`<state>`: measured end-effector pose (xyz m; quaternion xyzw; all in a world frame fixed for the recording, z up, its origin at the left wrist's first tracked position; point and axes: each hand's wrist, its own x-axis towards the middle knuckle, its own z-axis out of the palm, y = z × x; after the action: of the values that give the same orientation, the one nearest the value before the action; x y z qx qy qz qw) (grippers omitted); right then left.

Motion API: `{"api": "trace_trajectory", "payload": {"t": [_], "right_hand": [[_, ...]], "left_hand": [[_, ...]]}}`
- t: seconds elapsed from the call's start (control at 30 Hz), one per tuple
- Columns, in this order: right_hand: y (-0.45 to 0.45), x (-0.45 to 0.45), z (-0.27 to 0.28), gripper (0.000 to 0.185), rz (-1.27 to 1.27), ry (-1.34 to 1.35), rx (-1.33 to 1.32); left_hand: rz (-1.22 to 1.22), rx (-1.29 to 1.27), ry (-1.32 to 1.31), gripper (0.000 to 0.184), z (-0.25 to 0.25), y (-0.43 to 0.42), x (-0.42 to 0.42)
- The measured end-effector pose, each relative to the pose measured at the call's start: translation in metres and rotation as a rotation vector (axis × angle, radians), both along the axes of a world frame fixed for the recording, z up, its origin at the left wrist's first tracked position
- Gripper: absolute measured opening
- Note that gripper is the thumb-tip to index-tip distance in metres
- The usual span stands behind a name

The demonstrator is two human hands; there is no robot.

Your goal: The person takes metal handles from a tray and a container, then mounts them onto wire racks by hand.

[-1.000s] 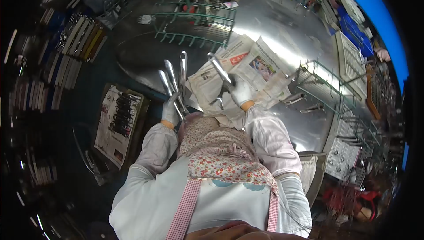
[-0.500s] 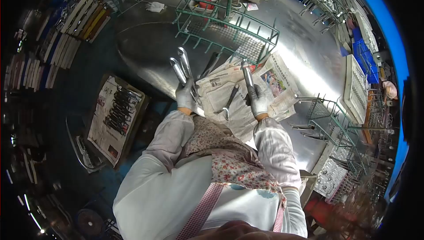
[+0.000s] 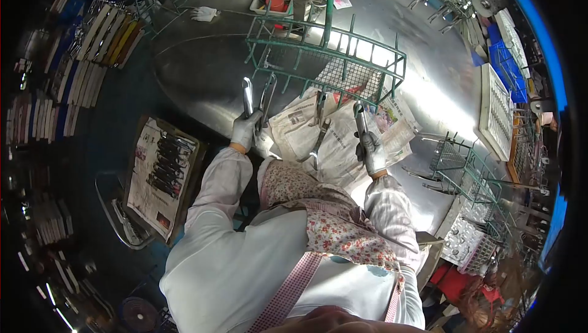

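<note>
My left hand [image 3: 245, 132], in a whitish glove with dark fingertips, is closed on two long, shiny metal handles [image 3: 247, 96] that point away from me, spread apart at their far ends. My right hand [image 3: 373, 154], gloved alike, grips one similar shiny metal handle [image 3: 361, 118] with a rounded end. Between the hands, sheets of newspaper [image 3: 339, 156] cover the table's near edge. A metal piece with a dark end [image 3: 320, 138] lies on the paper, and another slim piece [image 3: 320, 107] lies beyond it, near the rack. My palms and part of the held pieces are hidden.
A green wire rack [image 3: 352, 79] stands just beyond the newspaper. On the left, a paper-lined tray [image 3: 144, 189] bears several dark metal pieces. More wire racks [image 3: 471, 180] and a white slotted tray [image 3: 495, 112] are on the right. A white glove [image 3: 204, 14] lies farther back.
The view has shifted slightly. My hands have moved farther apart, the left leftward and the right rightward, each still holding metal. The pieces in my left hand have turned.
</note>
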<state>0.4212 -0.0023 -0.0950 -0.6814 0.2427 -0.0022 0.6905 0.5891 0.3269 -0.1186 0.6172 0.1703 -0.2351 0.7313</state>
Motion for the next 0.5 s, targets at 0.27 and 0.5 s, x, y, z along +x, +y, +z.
{"api": "trace_trajectory", "payload": {"t": [0.27, 0.5], "right_hand": [[-0.005, -0.014, -0.001, 0.055, 0.011, 0.013, 0.020], [-0.006, -0.025, 0.002, 0.061, 0.014, 0.021, 0.022]], "left_hand": [[0.163, 0.496, -0.563, 0.074, -0.037, 0.018, 0.100], [-0.473, 0.978, -1.246, 0.036, 0.047, -0.040, 0.242]]}}
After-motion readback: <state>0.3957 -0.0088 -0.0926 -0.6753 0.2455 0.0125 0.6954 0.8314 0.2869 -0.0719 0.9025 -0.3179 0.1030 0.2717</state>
